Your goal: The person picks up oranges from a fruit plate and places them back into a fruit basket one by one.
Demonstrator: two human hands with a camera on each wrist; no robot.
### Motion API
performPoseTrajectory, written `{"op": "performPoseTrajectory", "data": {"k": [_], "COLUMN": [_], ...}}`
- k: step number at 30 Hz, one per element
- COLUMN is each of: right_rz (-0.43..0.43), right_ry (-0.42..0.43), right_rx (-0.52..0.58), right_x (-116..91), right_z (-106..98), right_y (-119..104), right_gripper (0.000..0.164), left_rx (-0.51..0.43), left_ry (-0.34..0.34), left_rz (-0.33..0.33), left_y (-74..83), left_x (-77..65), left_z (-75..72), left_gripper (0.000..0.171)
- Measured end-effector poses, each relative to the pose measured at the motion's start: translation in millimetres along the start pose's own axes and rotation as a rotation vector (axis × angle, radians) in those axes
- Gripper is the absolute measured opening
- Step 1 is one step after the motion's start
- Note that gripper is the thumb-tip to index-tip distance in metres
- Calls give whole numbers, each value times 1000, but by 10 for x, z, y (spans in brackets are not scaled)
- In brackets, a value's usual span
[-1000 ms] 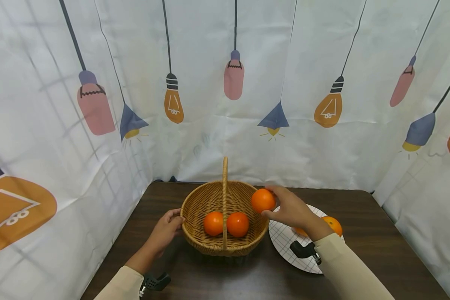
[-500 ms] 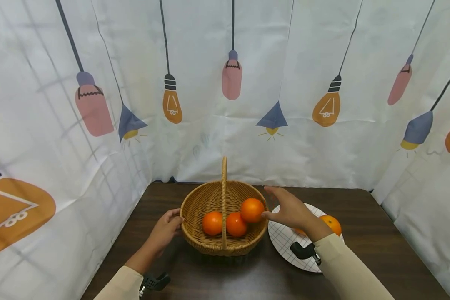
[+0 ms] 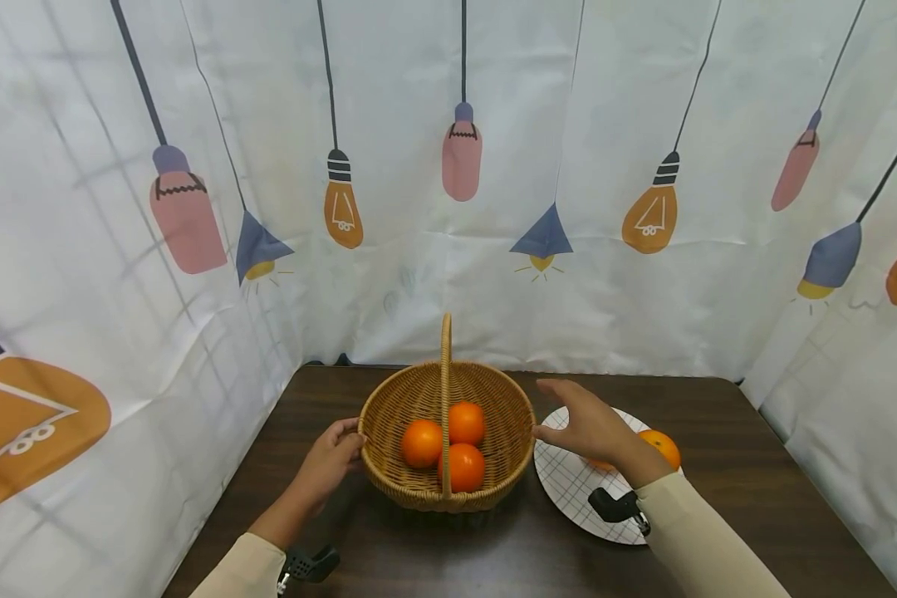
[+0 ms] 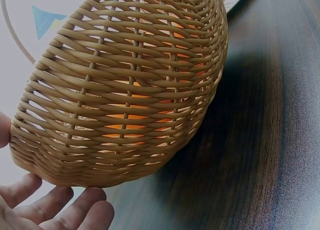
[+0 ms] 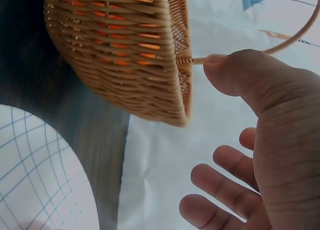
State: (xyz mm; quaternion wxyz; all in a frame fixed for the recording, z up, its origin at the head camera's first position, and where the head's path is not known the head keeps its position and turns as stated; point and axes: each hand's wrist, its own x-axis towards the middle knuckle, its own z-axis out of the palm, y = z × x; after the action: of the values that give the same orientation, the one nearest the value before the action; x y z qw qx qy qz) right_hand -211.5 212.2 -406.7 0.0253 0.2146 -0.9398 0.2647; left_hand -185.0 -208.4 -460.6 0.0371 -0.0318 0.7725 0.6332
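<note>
A wicker basket (image 3: 493, 477) with a tall hoop handle stands mid-table in the head view. Inside lie three oranges: one left of the handle (image 3: 422, 443), one behind on the right (image 3: 467, 423) and one in front (image 3: 463, 468). My left hand (image 3: 329, 461) holds the basket's left rim, thumb at the edge and fingers along the outer wall in the left wrist view. Beside the right rim, my right hand (image 3: 594, 428) hovers with thumb and fingers spread and nothing between them. It partly covers a white plate (image 3: 579, 490).
On the plate, right of the basket, lie more oranges (image 3: 661, 448), partly hidden by my right wrist. The dark wooden table (image 3: 747, 498) reaches to a white curtain (image 3: 419, 291) printed with lamps, which encloses the back and sides.
My right hand has let go of an orange, which dropped into the basket behind the others. One orange there shifted forward. The right hand has drawn slightly right; the left stays on the rim.
</note>
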Motion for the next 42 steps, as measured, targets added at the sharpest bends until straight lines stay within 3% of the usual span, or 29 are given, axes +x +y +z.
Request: {"op": "performPoseTrajectory", "data": {"k": [20,42], "right_rz": [63,119], "right_ry": [11,-20], "right_rx": [9,-56], "right_x": [-193,-320], "right_z": [-60,-144], "right_y": [294,477], "right_gripper": [81,81], "left_rx": [3,2], "left_ry": [0,-21], "left_rz": [-8,-13], "left_y": [-9,-10], "left_x": [-19,-21], "left_z": [-19,-34], "left_gripper": [46,49]}}
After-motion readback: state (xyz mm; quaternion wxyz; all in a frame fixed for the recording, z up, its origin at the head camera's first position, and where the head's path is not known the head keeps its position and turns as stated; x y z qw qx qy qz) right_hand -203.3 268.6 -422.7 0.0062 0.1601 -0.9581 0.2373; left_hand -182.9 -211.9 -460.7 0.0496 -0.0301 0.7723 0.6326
